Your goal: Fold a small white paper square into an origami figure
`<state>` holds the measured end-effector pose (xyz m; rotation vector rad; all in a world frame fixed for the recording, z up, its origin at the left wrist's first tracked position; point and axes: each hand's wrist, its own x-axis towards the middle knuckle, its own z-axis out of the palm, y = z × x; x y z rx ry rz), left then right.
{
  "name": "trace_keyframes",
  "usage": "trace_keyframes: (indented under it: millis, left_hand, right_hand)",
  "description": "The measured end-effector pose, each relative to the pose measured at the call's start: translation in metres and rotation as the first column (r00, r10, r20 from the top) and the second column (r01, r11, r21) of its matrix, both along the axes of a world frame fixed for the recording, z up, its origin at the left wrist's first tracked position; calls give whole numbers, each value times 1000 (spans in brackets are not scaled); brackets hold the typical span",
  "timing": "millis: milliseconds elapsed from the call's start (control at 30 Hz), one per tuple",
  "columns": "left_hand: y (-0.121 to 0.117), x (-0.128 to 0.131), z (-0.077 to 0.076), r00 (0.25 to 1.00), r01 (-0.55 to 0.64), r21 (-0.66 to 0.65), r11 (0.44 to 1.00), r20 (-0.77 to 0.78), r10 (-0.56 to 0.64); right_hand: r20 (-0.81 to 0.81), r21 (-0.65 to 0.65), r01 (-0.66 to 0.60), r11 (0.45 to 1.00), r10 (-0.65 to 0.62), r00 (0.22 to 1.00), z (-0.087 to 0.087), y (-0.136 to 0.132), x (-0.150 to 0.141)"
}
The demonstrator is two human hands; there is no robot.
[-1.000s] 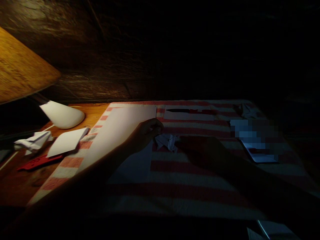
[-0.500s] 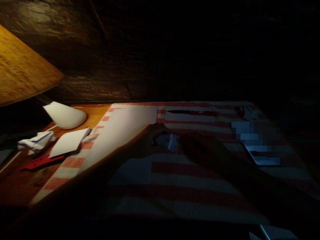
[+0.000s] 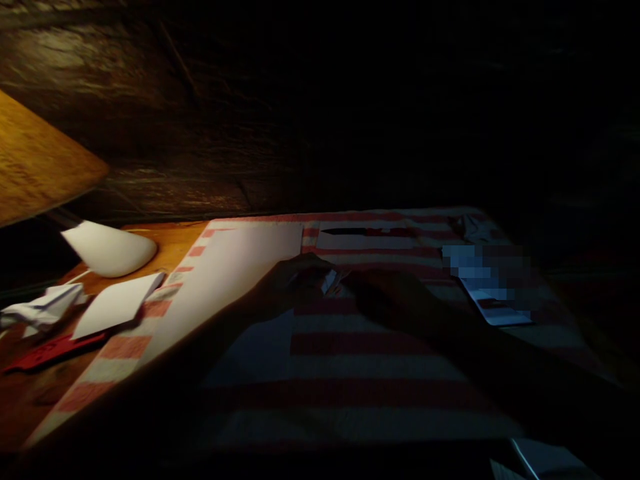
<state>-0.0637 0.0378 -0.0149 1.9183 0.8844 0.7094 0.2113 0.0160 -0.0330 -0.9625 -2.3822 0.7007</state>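
The scene is very dim. My left hand and my right hand meet over a small folded white paper piece above the red-and-white striped cloth. Both hands are closed around the paper, and only a small part of it shows between them. A large white sheet lies on the cloth under my left forearm.
At the left, a lamp shade with a white base stands on the wooden table. Near it lie a crumpled paper, a white card and a red strip. More papers lie at the cloth's far edge and right side.
My hands have closed in on the folded paper, which now shows much less. The view has shifted slightly to the right and up.
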Motion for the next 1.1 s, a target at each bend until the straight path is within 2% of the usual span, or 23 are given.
trace_keyframes:
  millis: [133,267,433,667,733,800,867,933,1000,1100]
  left_hand:
    - [5,-6,-3,994,32,52,998,-107,-26]
    - [13,-11,-11,989,47,123,991,-145,-29]
    - [18,-15,-16,987,27,130,991,-160,-6]
    - [15,-11,-5,975,70,208,976,-221,-23]
    - [13,-8,2,965,83,245,966,-260,-17]
    - [12,-4,10,959,124,288,949,-280,-40]
    - [11,2,17,948,205,310,928,-299,-110]
    - [10,10,25,932,276,338,900,-322,-165]
    - [9,20,31,912,333,357,873,-356,-203]
    - [7,30,36,886,391,385,836,-403,-229]
  right_hand:
    - [56,24,3,1000,-4,998,3,5,-2]
    - [82,22,-30,999,28,996,2,12,0]
    - [50,32,-43,999,42,998,0,15,-1]
    - [52,55,8,998,-11,999,2,6,-4]
    - [-11,-8,12,1000,-12,1000,1,6,-3]
    - [-183,-151,23,988,-50,982,-1,6,-3]
    - [-413,-341,17,940,-166,896,-3,7,-3]
    - [-554,-495,-29,869,-290,780,-4,7,-3]
    - [-578,-568,-87,818,-322,750,-4,7,-3]
    - [-554,-546,-125,828,-245,796,-4,10,-1]
